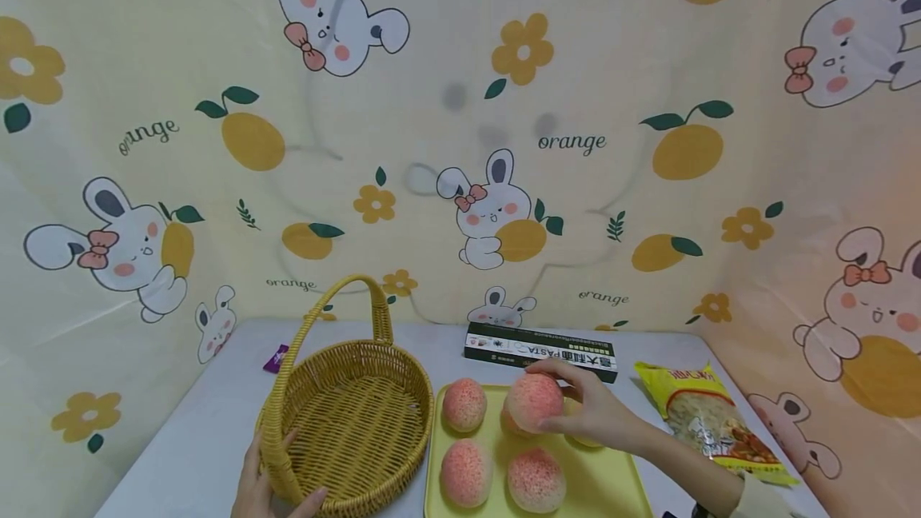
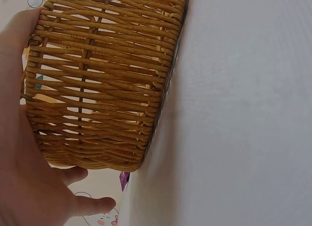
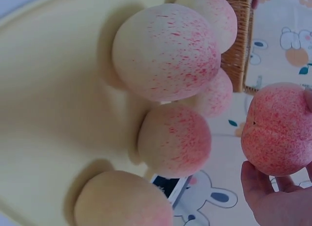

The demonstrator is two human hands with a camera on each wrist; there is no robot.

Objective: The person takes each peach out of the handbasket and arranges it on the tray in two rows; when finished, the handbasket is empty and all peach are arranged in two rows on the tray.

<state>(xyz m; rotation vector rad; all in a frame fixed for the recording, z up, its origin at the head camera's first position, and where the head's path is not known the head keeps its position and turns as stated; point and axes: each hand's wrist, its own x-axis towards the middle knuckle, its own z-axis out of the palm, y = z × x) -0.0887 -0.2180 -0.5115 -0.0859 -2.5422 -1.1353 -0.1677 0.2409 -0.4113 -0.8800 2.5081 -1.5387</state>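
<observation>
My right hand (image 1: 593, 410) holds a pink, speckled peach (image 1: 535, 402) between thumb and fingers. In the right wrist view that peach (image 3: 277, 131) is raised apart from the others. Below it lies a yellow tray (image 1: 604, 486) with several more peaches, among them one at the back left (image 1: 464, 404) and one at the front (image 1: 536, 480). Another, behind the held peach, is mostly hidden. To the left stands a wicker basket (image 1: 352, 430) with a tall handle and nothing inside. My left hand (image 1: 262, 482) grips its near left side by the handle's foot.
Behind the tray lies a dark pasta box (image 1: 540, 352). A yellow food packet (image 1: 712, 422) is at the right of the white table (image 1: 180, 454). A small purple packet (image 1: 276, 359) lies behind the basket. A printed cloth hangs around the table.
</observation>
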